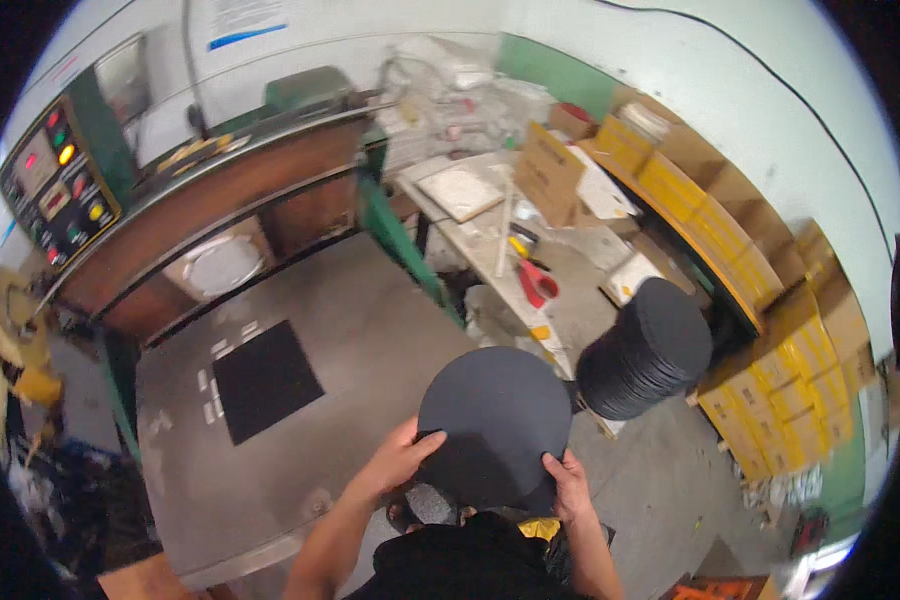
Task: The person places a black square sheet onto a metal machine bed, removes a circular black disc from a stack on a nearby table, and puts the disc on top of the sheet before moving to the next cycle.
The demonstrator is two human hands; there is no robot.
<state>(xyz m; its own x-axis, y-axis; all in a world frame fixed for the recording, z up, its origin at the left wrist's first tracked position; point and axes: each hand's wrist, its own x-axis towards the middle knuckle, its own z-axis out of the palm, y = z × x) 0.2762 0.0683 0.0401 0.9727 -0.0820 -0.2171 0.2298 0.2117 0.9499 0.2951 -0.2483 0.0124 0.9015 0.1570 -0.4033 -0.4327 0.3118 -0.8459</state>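
Note:
A round black disc (495, 420) is held in front of my body, its flat face turned up. My left hand (398, 460) grips its left edge with the thumb on top. My right hand (570, 484) pinches the lower right edge, thumb also on the upper face. The fingers under the disc are hidden. To the right stands a tall stack of similar black discs (642, 350). On the left, a black square sheet (268, 382) lies on the grey metal machine bed (370, 310), with several small white pieces (213, 395) along its edge.
A control panel (60, 185) with lit buttons is at the far left. Behind the stack, a cluttered worktable (480, 240) carries a red tape dispenser (537, 285) and an open cardboard box (550, 175). Yellow-taped cartons (780, 390) are piled along the right wall.

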